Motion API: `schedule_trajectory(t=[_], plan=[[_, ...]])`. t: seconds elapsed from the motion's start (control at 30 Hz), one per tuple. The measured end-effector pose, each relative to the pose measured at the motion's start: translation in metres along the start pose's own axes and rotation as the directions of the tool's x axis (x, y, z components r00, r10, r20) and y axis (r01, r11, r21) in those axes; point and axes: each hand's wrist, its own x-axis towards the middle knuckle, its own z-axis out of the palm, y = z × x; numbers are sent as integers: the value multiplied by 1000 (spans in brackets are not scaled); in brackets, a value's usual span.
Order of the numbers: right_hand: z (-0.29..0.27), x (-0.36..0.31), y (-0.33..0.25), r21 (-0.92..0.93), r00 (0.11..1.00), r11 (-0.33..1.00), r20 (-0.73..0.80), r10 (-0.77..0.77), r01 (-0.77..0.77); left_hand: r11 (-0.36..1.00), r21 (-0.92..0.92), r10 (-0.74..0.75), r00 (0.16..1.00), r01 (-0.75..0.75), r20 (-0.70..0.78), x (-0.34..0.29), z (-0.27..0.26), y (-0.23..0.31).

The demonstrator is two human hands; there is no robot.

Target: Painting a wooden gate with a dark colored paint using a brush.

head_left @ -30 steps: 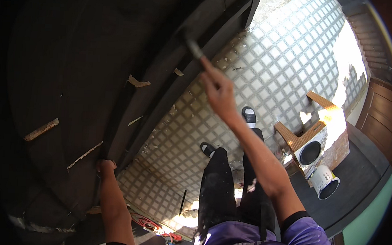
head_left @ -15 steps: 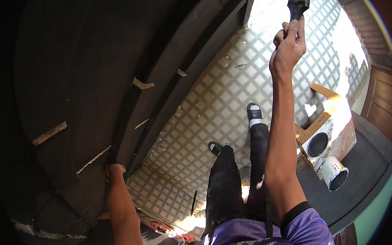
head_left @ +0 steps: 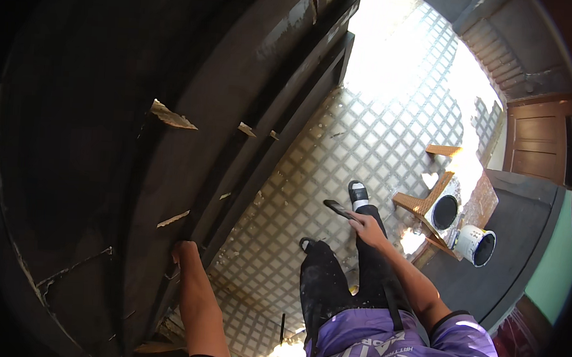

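1. Panel (head_left: pixel 74 154), dark and stepped lengthwise along its right side, fills the left of the view. Its far left margin fades into shadow.
2. Ragged tan strips (head_left: pixel 174 117) mark the panel at several places; whether they lie on it or belong to it cannot be told.
3. Left of the two hands (head_left: pixel 186 251): touching the panel near its stepped edge, lower left of centre. The fingertips are hidden, so how tightly they close cannot be told.
4. Floor (head_left: pixel 312 167), of pale tiles in a dark diagonal lattice, between the panel and the objects at right.
5. Paintbrush (head_left: pixel 340 209), dark, above the floor at mid-view, well apart from the panel; its head points to the upper left.
6. Sandal (head_left: pixel 358 190), black, on the right foot, just beyond the brush in this view.
7. Right of the two hands (head_left: pixel 368 230): fingers closed around the paintbrush handle.
8. Stool (head_left: pixel 413 201), its brown legs woven in pattern, partly in bright sunlight.
9. Round vessel (head_left: pixel 444 213), white-rimmed and dark within; at its right, a white tub (head_left: pixel 469 244), likewise dark inside.
10. Dark board (head_left: pixel 520 213), behind the tub; beyond it, a brown panelled door (head_left: pixel 537 137) and a green wall (head_left: pixel 557 257).
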Motion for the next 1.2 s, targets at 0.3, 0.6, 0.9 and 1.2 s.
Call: schedule_trajectory(t=[0.3, 0.6, 0.9, 1.2], plan=[[-30, -281, 108, 810, 540, 485, -259, 801, -331, 775, -580, -211, 967, 253, 140, -148, -87, 3], [18, -425, 140, 733, 293, 338, -195, 936, -591, 942, 245, -310, 307, 231, 900, 0, -185, -233], [-3, -372, 183, 154, 521, 642, -460, 719, -751, 832, 341, -191, 351, -438, 917, -57, -216, -281], [-160, -230, 189, 223, 479, 793, -694, 537, -567, 345, 41, -34, 31, -938, 999, -288, -81, -233]])
